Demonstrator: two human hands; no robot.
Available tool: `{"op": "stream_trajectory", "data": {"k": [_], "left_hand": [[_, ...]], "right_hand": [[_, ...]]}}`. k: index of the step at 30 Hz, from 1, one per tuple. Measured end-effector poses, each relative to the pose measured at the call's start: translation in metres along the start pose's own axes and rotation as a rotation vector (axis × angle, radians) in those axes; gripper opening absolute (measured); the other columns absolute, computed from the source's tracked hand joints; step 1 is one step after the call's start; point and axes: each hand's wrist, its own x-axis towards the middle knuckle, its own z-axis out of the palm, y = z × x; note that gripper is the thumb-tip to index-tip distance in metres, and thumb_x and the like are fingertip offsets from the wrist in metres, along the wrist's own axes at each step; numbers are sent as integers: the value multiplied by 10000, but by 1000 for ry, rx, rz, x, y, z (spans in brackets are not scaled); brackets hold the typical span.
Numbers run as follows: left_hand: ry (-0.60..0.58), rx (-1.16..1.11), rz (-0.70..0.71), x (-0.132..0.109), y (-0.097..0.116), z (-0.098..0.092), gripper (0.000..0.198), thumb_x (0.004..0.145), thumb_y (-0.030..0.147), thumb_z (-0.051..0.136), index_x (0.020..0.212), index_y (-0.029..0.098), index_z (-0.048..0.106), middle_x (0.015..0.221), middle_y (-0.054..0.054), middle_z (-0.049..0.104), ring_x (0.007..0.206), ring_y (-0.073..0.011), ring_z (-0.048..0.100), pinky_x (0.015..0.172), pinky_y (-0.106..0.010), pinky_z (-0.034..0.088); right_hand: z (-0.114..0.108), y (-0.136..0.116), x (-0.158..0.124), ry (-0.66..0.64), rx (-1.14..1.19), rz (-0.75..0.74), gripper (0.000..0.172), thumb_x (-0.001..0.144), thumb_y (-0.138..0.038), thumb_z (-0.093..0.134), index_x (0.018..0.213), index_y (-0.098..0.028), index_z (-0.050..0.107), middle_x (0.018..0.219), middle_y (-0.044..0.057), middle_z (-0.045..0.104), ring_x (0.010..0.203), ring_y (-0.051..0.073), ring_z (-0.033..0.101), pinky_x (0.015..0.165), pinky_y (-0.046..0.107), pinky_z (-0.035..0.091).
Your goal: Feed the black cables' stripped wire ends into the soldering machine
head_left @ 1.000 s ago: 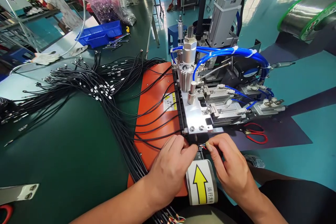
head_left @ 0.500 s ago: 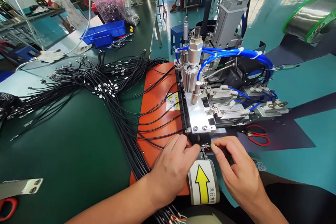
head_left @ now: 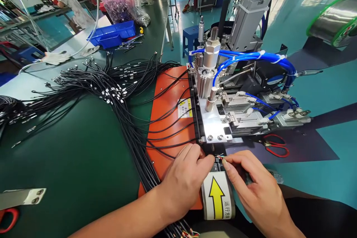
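Observation:
My left hand is closed in a pinch at the front end of the machine, over the orange plate. Thin coloured wires stick out past its thumb, from the end of a cable mostly hidden by the hand. On the other side, my right hand pinches at the tips of these wires with thumb and forefinger. Just below the fingertips lie a small black fixture and a curved guide with a yellow arrow. Black cables run in a bundle past my left hand.
The machine with blue air hoses rises ahead. Red-handled scissors lie to its right, beneath a solder wire spool. On the green table are a blue bin and a metal bracket. People work behind.
My right hand has moved slightly down and in towards the wires, with its fingertips now closer to my left hand. The view has shifted a little; my left hand keeps its pinch.

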Motion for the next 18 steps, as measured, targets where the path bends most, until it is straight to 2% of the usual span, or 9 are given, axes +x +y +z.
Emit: {"op": "stream_trajectory", "data": {"k": [10, 18], "left_hand": [[14, -20, 11, 0, -1, 0, 196, 962, 115, 466, 1021, 126, 653, 889, -78, 500, 808, -196, 468, 668, -316, 468], [-3, -42, 7, 1, -1, -1, 190, 945, 99, 485, 1026, 121, 655, 896, -84, 507, 815, -198, 476, 687, -329, 490]], "right_hand": [[0, 7, -1, -23, -41, -23, 105, 1021, -249, 519, 970, -243, 610, 913, 14, 608, 839, 143, 599, 755, 267, 449], [6, 12, -1, -21, -65, -1, 111, 1029, -250, 486, 968, -243, 579, 920, 9, 574, 849, 144, 587, 795, 277, 432]]}}
